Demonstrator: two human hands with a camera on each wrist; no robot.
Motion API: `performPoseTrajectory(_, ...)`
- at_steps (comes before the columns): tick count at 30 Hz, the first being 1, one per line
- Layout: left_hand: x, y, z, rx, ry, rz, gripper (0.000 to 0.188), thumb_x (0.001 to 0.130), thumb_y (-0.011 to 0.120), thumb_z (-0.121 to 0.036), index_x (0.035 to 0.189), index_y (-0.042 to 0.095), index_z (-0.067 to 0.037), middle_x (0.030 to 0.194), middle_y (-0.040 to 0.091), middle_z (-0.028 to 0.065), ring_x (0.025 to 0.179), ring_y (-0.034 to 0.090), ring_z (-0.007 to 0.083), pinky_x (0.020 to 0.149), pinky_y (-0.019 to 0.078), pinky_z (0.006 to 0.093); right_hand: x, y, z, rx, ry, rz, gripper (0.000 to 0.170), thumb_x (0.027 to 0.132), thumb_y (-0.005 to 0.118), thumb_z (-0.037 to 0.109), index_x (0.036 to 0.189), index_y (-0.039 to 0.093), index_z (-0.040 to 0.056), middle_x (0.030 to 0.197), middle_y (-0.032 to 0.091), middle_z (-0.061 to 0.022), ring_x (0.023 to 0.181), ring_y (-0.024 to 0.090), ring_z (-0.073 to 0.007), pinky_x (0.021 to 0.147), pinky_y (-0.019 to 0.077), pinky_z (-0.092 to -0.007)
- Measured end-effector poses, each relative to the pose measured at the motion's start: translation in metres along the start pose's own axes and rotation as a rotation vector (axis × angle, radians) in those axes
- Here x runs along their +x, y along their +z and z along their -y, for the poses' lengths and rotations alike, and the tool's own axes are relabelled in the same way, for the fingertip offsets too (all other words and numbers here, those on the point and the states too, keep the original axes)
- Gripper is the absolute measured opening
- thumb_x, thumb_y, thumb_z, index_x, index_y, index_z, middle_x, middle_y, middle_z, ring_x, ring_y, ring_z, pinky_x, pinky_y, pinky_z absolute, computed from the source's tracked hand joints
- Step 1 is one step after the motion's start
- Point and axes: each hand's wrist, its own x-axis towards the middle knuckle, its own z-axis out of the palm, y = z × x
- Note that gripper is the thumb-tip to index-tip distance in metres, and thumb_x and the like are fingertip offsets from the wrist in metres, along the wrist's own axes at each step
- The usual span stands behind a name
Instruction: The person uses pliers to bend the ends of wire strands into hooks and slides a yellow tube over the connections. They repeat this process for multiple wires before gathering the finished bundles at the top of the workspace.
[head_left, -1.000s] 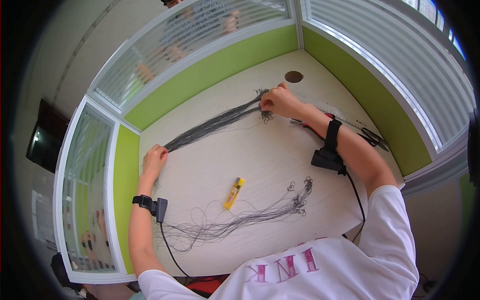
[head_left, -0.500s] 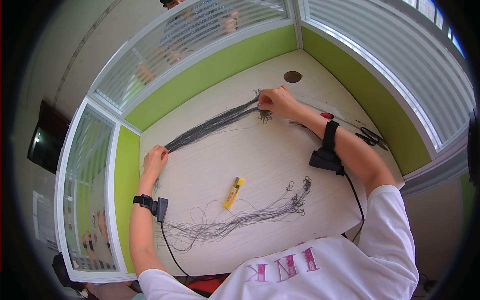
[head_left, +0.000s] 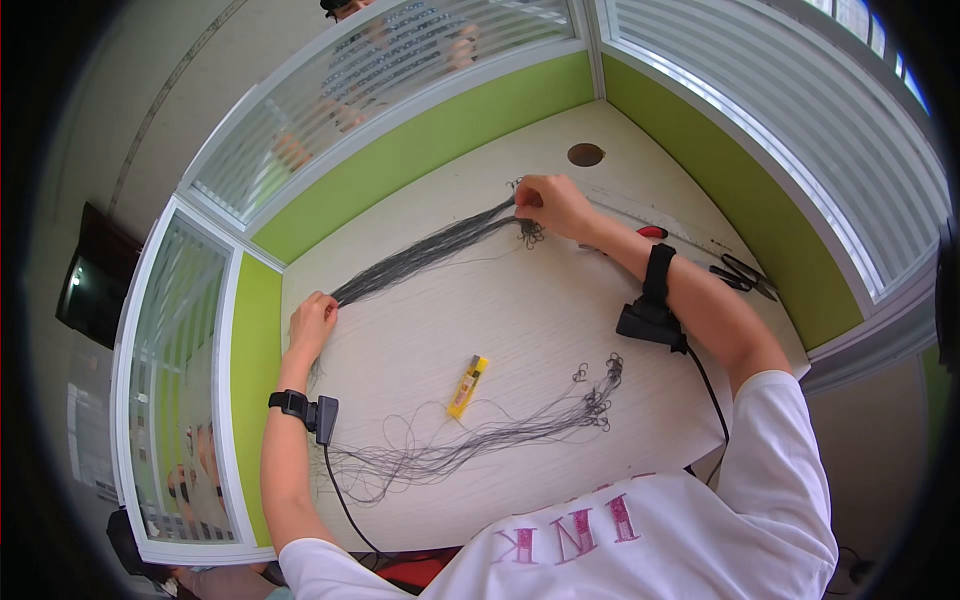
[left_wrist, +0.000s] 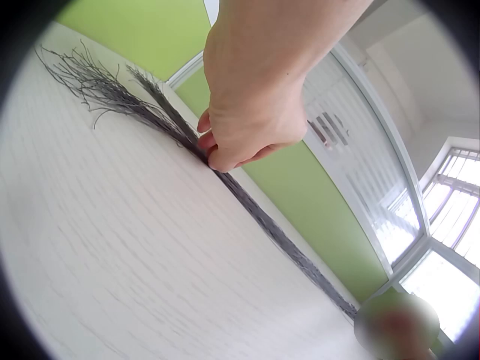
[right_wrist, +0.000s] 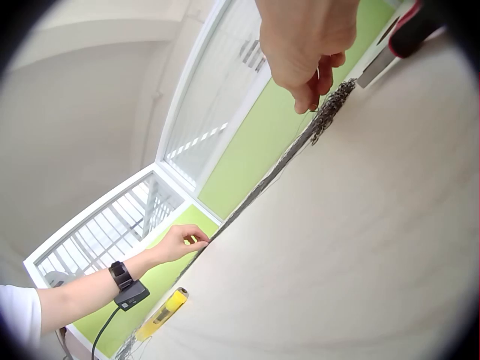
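A long bundle of thin dark strands (head_left: 430, 255) runs across the back of the white table, with small hook-shaped curls (head_left: 530, 236) at its right end. My left hand (head_left: 314, 318) pinches the bundle near its left end; in the left wrist view the loose tips (left_wrist: 94, 86) fan out past the fingers. At the curled end, my right hand (head_left: 558, 207) has thumb and fingertips together on a thin strand, just above the bundle in the right wrist view. A second, looser bundle of strands (head_left: 470, 447) with similar curls lies nearer the body.
A small yellow case (head_left: 467, 387) lies between the bundles. To the right are a clear ruler (head_left: 640, 212), a red-and-black handled tool (head_left: 652, 232) and black scissors (head_left: 745, 275). Green partitions (head_left: 430, 140) border the table, which has a round hole (head_left: 586, 154).
My right hand has shifted slightly left and down along the curled end, its fingers still together. The left hand has stayed nearly in place on the bundle.
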Motion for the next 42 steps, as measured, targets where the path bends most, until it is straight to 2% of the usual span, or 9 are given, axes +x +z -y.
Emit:
performPoseTrajectory(2,0.0,0.0,-0.001,0.002,-0.002,0.002,0.006,0.08,0.065,-0.005,0.085,0.067,-0.003,0.086,0.064,0.0096,0.075,0.064,0.027,0.069,0.0519,0.0385,0.001,-0.005,0.008,0.119,0.123,0.048,0.016,0.074,0.076,0.004,0.084,0.065,-0.0021,0.074,0.069,-0.013,0.068,0.068,-0.0234,0.063,0.0527,-0.0334)
performPoseTrajectory(9,0.0,0.002,0.003,-0.006,0.013,-0.018,0.005,0.08,0.066,-0.005,0.084,0.067,-0.003,0.085,0.064,0.0092,0.074,0.064,0.0268,0.067,0.0518,0.0383,0.002,-0.009,0.016,0.064,0.149,0.042,0.016,0.073,0.076,0.004,0.084,0.067,-0.0029,0.074,0.069,-0.0135,0.067,0.068,-0.0235,0.065,0.0531,-0.0333)
performPoseTrajectory(12,0.0,0.003,0.004,0.001,0.018,-0.019,0.005,0.08,0.066,-0.006,0.084,0.067,-0.003,0.085,0.064,0.0091,0.074,0.064,0.0269,0.067,0.0517,0.0384,0.001,-0.007,0.011,-0.055,0.002,0.012,0.013,0.074,0.074,0.008,0.082,0.068,-0.0002,0.076,0.069,-0.0121,0.071,0.068,-0.0255,0.066,0.0528,-0.036)
performPoseTrajectory(14,0.001,0.003,0.003,0.005,0.018,-0.02,0.005,0.08,0.066,-0.006,0.084,0.067,-0.003,0.084,0.064,0.009,0.073,0.064,0.0269,0.067,0.0516,0.0386,-0.003,-0.005,0.017,-0.336,-0.118,0.1,0.007,0.075,0.07,0.011,0.078,0.07,0.0043,0.078,0.069,-0.0098,0.079,0.066,-0.0272,0.068,0.0523,-0.0389)
performPoseTrajectory(20,-0.001,0.001,0.001,-0.001,0.02,-0.026,0.005,0.08,0.066,-0.006,0.084,0.067,-0.003,0.084,0.063,0.0091,0.073,0.064,0.027,0.067,0.0516,0.0387,-0.005,0.012,0.016,-0.458,-0.181,0.151,0.004,0.073,0.067,0.01,0.073,0.071,0.0089,0.08,0.068,-0.0075,0.088,0.064,-0.0279,0.07,0.0523,-0.0405)
performPoseTrajectory(24,0.0,0.002,0.001,0.01,0.0,-0.013,0.005,0.08,0.066,-0.005,0.084,0.067,-0.003,0.085,0.064,0.0089,0.074,0.064,0.027,0.067,0.0515,0.0388,-0.006,0.013,0.014,-0.484,-0.151,0.179,0.004,0.072,0.066,0.01,0.07,0.07,0.0095,0.08,0.068,-0.0075,0.088,0.063,-0.0277,0.076,0.0507,-0.0398)
performPoseTrajectory(29,0.001,0.006,0.005,-0.011,-0.001,-0.029,0.004,0.08,0.065,-0.005,0.084,0.066,-0.002,0.084,0.063,0.0105,0.075,0.063,0.0268,0.067,0.0505,0.0374,0.0,0.016,0.004,-0.68,-0.358,0.223,0.007,0.069,0.066,0.013,0.066,0.068,0.0079,0.076,0.066,-0.0066,0.083,0.062,-0.025,0.083,0.0424,-0.0359)
performPoseTrajectory(36,-0.001,0.004,0.004,-0.004,0.003,-0.036,0.005,0.08,0.066,-0.005,0.084,0.067,-0.004,0.085,0.063,0.0088,0.074,0.064,0.0276,0.068,0.0521,0.0391,0.001,0.0,0.007,-0.751,-0.35,0.286,0.008,0.066,0.067,0.015,0.063,0.067,0.0085,0.073,0.065,-0.0045,0.083,0.061,-0.0226,0.082,0.0405,-0.0355)
performPoseTrajectory(42,-0.001,0.002,-0.001,-0.014,-0.033,-0.01,0.006,0.08,0.065,-0.003,0.086,0.066,-0.002,0.086,0.063,0.0106,0.075,0.064,0.0271,0.069,0.0514,0.0379,-0.002,-0.015,0.009,-0.56,-0.29,0.236,0.002,0.066,0.068,0.012,0.065,0.069,0.0127,0.074,0.066,-0.002,0.083,0.061,-0.0213,0.084,0.0409,-0.0348)
